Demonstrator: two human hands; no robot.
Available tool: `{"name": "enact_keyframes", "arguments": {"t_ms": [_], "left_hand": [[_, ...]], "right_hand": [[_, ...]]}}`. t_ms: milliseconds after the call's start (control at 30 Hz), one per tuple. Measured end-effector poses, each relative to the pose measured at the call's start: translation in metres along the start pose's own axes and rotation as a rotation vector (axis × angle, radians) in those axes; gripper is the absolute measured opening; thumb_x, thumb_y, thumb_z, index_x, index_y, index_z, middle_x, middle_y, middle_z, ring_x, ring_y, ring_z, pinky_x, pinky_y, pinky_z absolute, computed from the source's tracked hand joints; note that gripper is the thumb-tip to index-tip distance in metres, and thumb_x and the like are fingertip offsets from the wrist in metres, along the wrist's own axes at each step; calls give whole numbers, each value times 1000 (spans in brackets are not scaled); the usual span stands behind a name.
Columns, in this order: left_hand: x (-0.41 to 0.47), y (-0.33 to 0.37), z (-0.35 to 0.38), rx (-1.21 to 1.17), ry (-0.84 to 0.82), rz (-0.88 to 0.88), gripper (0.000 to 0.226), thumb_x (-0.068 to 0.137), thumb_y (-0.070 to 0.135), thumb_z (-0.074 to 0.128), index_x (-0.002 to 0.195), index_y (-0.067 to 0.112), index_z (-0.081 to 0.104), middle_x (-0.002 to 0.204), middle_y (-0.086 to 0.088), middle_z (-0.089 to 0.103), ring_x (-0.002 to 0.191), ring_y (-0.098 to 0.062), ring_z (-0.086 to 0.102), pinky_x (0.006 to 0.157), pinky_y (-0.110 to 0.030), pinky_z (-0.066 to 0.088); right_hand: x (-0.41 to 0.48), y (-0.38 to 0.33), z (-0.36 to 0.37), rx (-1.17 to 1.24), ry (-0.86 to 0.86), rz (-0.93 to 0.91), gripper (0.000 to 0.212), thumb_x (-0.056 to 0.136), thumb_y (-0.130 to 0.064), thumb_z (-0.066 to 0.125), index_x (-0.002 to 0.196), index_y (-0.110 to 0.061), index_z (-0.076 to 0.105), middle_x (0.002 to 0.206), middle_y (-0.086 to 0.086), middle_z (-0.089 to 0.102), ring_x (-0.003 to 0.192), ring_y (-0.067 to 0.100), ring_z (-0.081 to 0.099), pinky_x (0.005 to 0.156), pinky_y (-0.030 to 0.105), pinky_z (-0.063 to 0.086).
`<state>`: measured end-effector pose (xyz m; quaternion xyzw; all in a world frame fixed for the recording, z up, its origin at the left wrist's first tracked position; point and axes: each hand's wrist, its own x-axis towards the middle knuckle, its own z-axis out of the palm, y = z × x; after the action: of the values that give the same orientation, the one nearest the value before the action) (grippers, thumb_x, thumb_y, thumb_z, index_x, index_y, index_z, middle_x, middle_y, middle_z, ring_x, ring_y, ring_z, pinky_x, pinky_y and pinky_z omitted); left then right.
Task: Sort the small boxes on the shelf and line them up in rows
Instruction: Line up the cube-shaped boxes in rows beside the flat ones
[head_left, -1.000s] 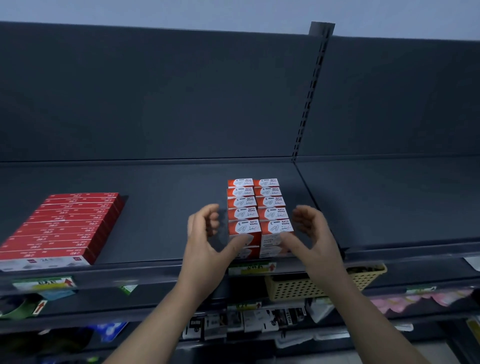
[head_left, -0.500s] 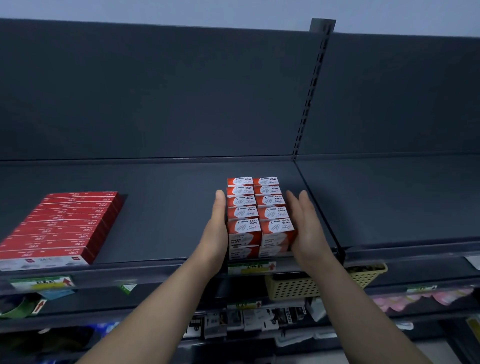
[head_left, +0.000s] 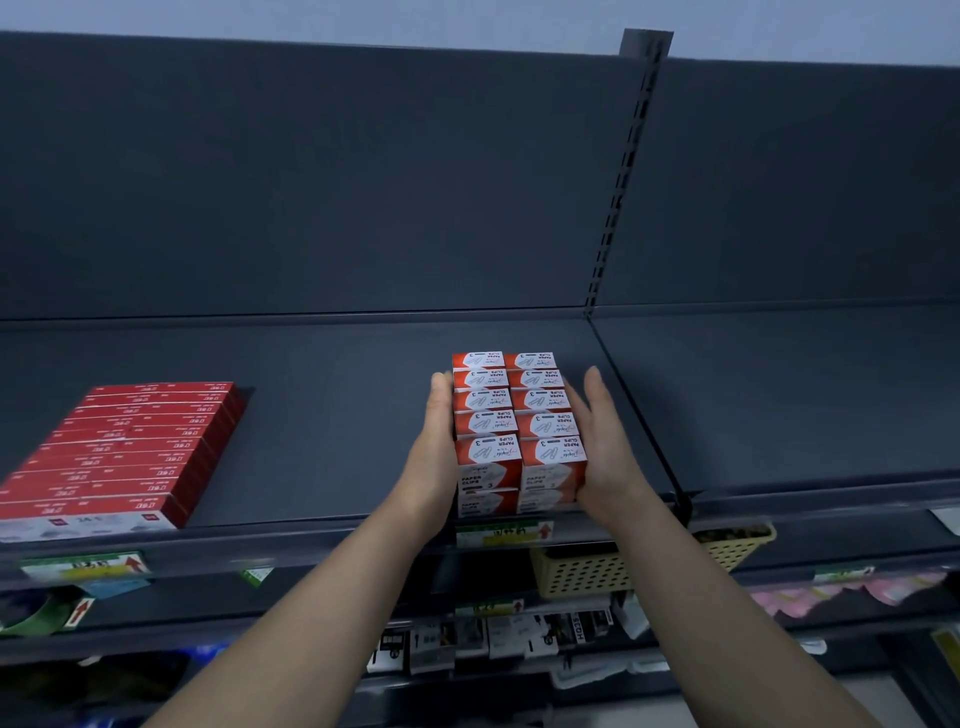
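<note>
Two rows of boxes (head_left: 517, 431) at the shelf (head_left: 332, 415) front edge, squeezed between left hand (head_left: 434, 457) and right hand (head_left: 605, 452), both flat with fingers straight; red packs (head_left: 124, 452) well apart to the left.

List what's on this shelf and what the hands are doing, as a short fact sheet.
Setting: dark grey store shelf
Main item: paper clip boxes, red and white, two columns side by side, two layers at the front
Left hand: flat, fingers straight, against the block's left side
Right hand: flat, against the block's right side
Further left: flat red boxes in a row, apart from the hands
Below: yellow perforated basket
</note>
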<state>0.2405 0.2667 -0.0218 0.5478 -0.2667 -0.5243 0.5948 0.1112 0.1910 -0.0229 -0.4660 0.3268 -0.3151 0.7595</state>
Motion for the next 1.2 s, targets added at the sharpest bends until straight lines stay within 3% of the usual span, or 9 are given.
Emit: {"name": "enact_keyframes", "arguments": {"t_ms": [167, 333, 467, 500, 567, 633, 767, 1100, 1200], "left_hand": [[2, -1, -4, -10, 50, -24, 49, 94, 64, 29, 96, 38, 71, 101, 0, 74, 95, -21, 71, 94, -48, 50], [-2, 4, -6, 77, 73, 1, 42, 94, 62, 33, 104, 36, 66, 99, 3, 74, 91, -17, 71, 85, -41, 54], [1, 3, -23, 272, 179, 118, 48, 94, 54, 43, 137, 35, 45, 134, 14, 53, 123, -9, 52, 108, -38, 37], [1, 2, -26, 296, 180, 133, 48, 95, 49, 44, 141, 33, 41, 136, 13, 51, 123, -8, 51, 107, -35, 39], [-4, 1, -25, 297, 133, 142, 34, 98, 43, 41, 131, 40, 49, 122, 15, 63, 107, -4, 62, 89, -26, 51], [-10, 0, -21, 317, 74, 150, 26, 100, 41, 36, 116, 46, 57, 106, 14, 71, 93, -6, 69, 79, -27, 55], [-12, -1, -17, 379, 61, 215, 33, 101, 43, 30, 119, 41, 57, 101, 13, 72, 90, -7, 70, 83, -35, 56], [-14, -3, -20, 476, 84, 271, 32, 101, 46, 30, 117, 43, 57, 105, 18, 69, 94, 3, 65, 80, -21, 51], [-18, -1, -21, 516, 119, 296, 27, 101, 45, 30, 111, 45, 56, 104, 20, 66, 95, 6, 62, 79, -18, 47]], "right_hand": [[1, 2, -2, -10, 32, 20, 57, 99, -54, 21, 117, -21, 64, 113, 8, 70, 104, 26, 67, 91, 42, 49], [2, 2, -6, -77, 35, 51, 55, 99, -53, 25, 119, -19, 64, 115, 10, 69, 108, 27, 65, 99, 47, 46], [-5, -6, -8, -281, 89, 1, 37, 97, -51, 35, 104, -37, 69, 107, -3, 72, 101, 17, 68, 99, 47, 47], [-7, -8, -7, -340, 82, -14, 35, 96, -51, 37, 100, -40, 69, 105, -6, 72, 100, 14, 68, 98, 45, 48], [-11, -8, -5, -423, 73, -42, 32, 96, -51, 38, 100, -42, 69, 104, -10, 72, 97, 10, 69, 95, 41, 49], [-13, -8, -3, -478, 82, -69, 33, 96, -53, 37, 106, -41, 65, 105, -13, 71, 98, 7, 68, 97, 40, 48], [-14, -4, -3, -564, 103, -116, 37, 97, -56, 30, 113, -43, 61, 110, -14, 69, 103, 5, 64, 99, 39, 47], [-15, -1, -3, -594, 108, -138, 39, 98, -53, 28, 109, -40, 62, 106, -14, 69, 100, 4, 65, 92, 33, 48], [-17, -8, -4, -621, 101, -153, 37, 99, -51, 28, 104, -40, 63, 102, -15, 69, 94, -2, 64, 81, 25, 46]]}}
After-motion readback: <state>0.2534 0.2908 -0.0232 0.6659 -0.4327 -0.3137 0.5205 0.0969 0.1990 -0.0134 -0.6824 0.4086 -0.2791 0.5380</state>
